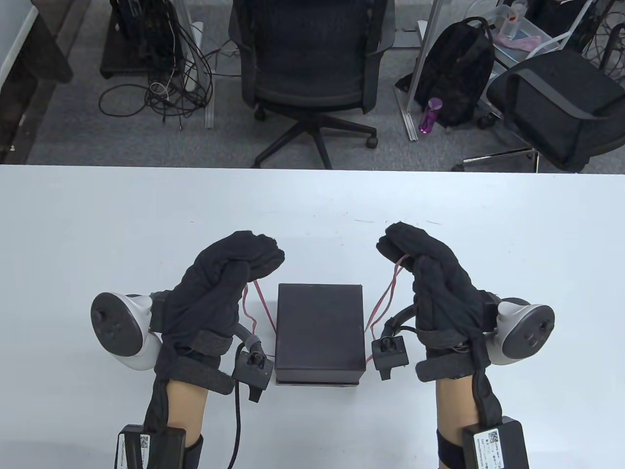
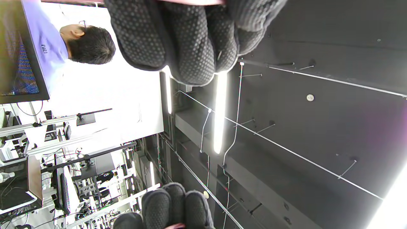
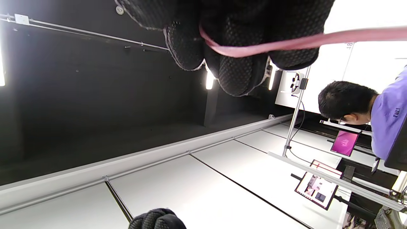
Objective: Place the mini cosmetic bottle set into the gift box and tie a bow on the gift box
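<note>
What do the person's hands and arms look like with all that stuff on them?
Both the left hand and the right hand wear thick black knitted gloves with a dotted palm texture. A white and grey tracker is strapped to the back of each. Small black cameras sit at the wrists, with black cables. The forearms are bare, each carrying a black box with a white label.

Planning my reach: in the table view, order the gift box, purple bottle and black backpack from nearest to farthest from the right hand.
From the right hand:
1. Gift box, just to its left on the table.
2. Purple bottle, on the floor beyond the table.
3. Black backpack, behind the bottle.
</note>
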Available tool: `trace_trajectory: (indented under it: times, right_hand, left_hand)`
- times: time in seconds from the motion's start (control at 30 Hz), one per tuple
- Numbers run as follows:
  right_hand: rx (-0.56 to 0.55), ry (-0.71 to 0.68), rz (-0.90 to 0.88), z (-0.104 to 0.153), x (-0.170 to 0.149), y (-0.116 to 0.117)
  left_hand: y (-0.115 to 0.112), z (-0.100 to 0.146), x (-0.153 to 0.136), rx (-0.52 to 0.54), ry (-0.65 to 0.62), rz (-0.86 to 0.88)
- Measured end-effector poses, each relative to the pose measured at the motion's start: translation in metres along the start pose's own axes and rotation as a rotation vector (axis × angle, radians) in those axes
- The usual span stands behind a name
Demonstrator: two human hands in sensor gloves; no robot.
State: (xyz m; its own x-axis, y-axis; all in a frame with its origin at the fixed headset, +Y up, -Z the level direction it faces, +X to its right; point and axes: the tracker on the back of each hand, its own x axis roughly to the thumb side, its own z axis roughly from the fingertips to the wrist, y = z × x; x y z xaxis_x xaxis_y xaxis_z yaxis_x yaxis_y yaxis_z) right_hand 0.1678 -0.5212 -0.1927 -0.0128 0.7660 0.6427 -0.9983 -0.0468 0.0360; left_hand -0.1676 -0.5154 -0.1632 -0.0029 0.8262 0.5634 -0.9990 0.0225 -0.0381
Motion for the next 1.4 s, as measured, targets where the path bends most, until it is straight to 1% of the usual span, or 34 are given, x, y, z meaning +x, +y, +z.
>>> trace_trajectory:
  times: [0.1,0.23,0.4,0.5,0.63,0.73,0.93,1.0,1.1,1.23,1.3,1.4]
  right_hand:
    - [0.014,0.000,0.012,0.001,-0.001,0.002]
    - [0.033,0.011,0.021,0.002,-0.002,0.004]
    - [0.095,0.047,0.093,0.009,-0.007,0.006]
    - [0.127,0.057,0.127,0.016,-0.014,0.009]
    - [0.163,0.084,0.136,0.035,-0.029,0.014]
    - [0.196,0.095,0.188,0.053,-0.040,0.017]
    - [0.215,0.118,0.263,0.079,-0.051,0.023]
    - [0.230,0.137,0.296,0.083,-0.052,0.025]
    - [0.285,0.183,0.406,0.089,-0.050,0.029]
    - [0.336,0.212,0.549,0.093,-0.046,0.036]
    - [0.378,0.230,0.616,0.094,-0.044,0.041]
    - [0.426,0.251,0.657,0.098,-0.043,0.047]
  left_hand:
    - [-0.003,0.001,-0.005,-0.012,0.018,0.014]
    - [-0.004,0.004,-0.013,-0.026,0.035,-0.009]
    - [-0.006,0.013,-0.028,-0.044,0.081,0.016]
    - [-0.008,0.020,-0.038,-0.055,0.113,-0.005]
    - [-0.014,0.038,-0.054,-0.035,0.143,-0.084]
    - [-0.022,0.054,-0.070,-0.042,0.161,-0.147]
    - [-0.035,0.082,-0.095,-0.054,0.162,-0.234]
    - [-0.037,0.087,-0.102,-0.073,0.170,-0.272]
    - [-0.040,0.091,-0.109,-0.111,0.191,-0.318]
    - [-0.045,0.094,-0.113,-0.149,0.205,-0.351]
    - [-0.048,0.095,-0.114,-0.185,0.215,-0.366]
    - [-0.053,0.096,-0.114,-0.209,0.219,-0.361]
